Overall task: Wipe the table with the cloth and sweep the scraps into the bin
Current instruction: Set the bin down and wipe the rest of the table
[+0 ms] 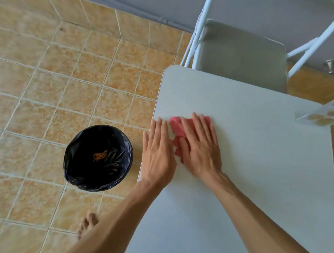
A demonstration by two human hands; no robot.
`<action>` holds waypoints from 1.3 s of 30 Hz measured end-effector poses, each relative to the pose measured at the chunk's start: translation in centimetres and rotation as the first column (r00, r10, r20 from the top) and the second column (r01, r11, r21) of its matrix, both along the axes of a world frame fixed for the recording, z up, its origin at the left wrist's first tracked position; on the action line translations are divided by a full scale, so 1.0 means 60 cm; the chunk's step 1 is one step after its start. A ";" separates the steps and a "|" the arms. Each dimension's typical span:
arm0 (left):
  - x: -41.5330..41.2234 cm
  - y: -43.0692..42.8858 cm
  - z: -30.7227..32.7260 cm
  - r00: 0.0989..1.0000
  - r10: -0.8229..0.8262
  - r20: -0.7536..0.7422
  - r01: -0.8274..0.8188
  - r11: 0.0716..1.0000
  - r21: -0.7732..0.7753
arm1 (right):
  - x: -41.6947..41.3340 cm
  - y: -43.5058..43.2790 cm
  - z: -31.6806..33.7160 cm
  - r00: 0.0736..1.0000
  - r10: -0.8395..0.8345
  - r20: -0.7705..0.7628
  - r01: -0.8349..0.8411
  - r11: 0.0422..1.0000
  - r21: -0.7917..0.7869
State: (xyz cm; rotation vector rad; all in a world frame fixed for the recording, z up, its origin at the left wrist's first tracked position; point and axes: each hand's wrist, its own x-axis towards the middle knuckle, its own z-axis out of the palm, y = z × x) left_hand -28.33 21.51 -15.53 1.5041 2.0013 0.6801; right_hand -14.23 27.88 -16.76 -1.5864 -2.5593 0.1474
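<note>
A pink cloth (176, 126) lies on the white table (256, 148) near its left edge. My right hand (199, 144) presses flat on the cloth, fingers spread, covering most of it. Beside it, my left hand (158, 148) rests flat on the table at the left edge, fingers together, touching the cloth's side. On the floor left of the table stands a round bin (98, 158) lined with a black bag. Orange scraps (100, 155) lie at its bottom. I see no scraps on the table top.
A white folding chair (240, 57) with a grey seat stands at the table's far side. A white tray with round tan pieces (321, 114) juts in at the right edge. Tan floor tiles surround the bin. My bare foot (87, 224) is on the floor below it.
</note>
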 end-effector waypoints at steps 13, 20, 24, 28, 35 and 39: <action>0.021 -0.005 -0.017 0.948 -0.017 -0.317 0.000 0.998 -0.056 | -0.024 0.185 -0.006 0.995 -0.093 -0.036 0.091 0.994 -0.065; 0.022 0.002 -0.023 0.938 -0.014 -0.345 -0.006 0.998 -0.056 | -0.093 0.221 0.009 0.840 0.542 0.023 -0.534 0.833 -0.146; 0.022 0.001 -0.022 0.933 -0.013 -0.361 -0.004 0.999 -0.048 | -0.065 0.277 0.003 1.000 -0.014 0.011 0.014 0.998 -0.060; 0.022 -0.002 -0.023 0.933 -0.004 -0.360 -0.013 0.999 -0.044 | -0.091 0.229 0.000 0.981 0.191 -0.020 -0.191 0.982 -0.007; 0.035 0.016 -0.004 0.934 0.026 -0.356 -0.041 0.999 -0.035 | 0.015 0.249 0.012 0.981 -0.190 -0.034 0.188 0.980 -0.065; 0.081 0.056 0.006 0.957 0.022 -0.290 -0.011 0.999 0.038 | 0.029 0.193 0.002 0.992 0.099 -0.077 -0.098 0.995 0.012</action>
